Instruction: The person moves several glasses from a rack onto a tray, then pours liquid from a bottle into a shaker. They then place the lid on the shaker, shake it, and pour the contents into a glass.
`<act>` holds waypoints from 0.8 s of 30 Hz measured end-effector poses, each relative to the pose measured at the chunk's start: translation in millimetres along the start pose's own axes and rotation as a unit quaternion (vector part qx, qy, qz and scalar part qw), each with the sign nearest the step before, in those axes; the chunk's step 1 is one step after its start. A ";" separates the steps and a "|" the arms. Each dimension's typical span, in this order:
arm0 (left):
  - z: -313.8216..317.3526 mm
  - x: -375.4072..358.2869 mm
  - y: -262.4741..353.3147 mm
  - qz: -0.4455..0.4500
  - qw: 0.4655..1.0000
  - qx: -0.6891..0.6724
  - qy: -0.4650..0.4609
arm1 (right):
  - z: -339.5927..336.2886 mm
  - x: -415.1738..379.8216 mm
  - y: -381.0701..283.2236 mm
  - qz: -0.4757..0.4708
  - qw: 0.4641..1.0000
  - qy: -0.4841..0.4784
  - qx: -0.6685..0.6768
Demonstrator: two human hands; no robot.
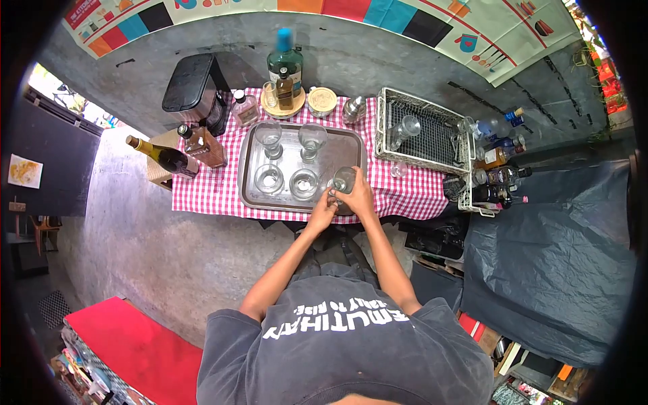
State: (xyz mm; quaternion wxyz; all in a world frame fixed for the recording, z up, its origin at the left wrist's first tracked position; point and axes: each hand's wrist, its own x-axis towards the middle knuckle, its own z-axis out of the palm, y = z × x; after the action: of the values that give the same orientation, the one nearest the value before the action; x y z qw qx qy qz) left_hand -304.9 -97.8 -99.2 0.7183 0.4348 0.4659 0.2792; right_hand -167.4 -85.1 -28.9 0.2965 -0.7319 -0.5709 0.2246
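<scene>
My right hand (358, 198) is wrapped round a clear drinking glass (344, 178) at the front right corner of a metal tray (251, 192). My left hand (322, 212) is closed, its fingertips at the near lower side of the same glass; part of the grip is hidden. Several other clear glasses are on the tray: a flared glass (269, 139) at the back left, another flared glass (312, 141) beside it, a glass (268, 179) at the front left and a glass (304, 184) at the front middle.
A wire basket (422, 162) with a glass in it stands right of the tray. Bottles crowd the far right. Behind the tray are a cocktail shaker (354, 109), a lidded jar (322, 102) and a tall bottle (285, 61). A wine bottle (165, 156) stands left.
</scene>
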 end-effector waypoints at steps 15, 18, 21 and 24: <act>-12.3 -2.0 -3.9 0.084 0.993 0.079 -0.028 | -1.3 -5.8 2.1 0.001 0.999 -0.031 0.039; -16.0 -4.2 -5.8 0.057 0.994 0.085 -0.038 | 2.3 -9.6 10.4 -0.045 0.998 0.001 0.035; -17.9 -17.0 2.9 0.028 0.996 0.080 -0.030 | 0.8 -19.3 18.4 -0.061 0.997 0.039 0.032; -27.2 -30.8 7.1 -0.006 0.998 0.055 -0.015 | -21.5 -38.2 15.5 0.080 0.984 -0.012 0.156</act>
State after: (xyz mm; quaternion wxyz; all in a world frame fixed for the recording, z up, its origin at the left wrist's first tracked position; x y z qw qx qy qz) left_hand -342.3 -109.5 -84.9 0.7018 0.4754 0.4719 0.2423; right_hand -151.6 -128.6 -24.4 0.3815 -0.7173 -0.4717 0.3426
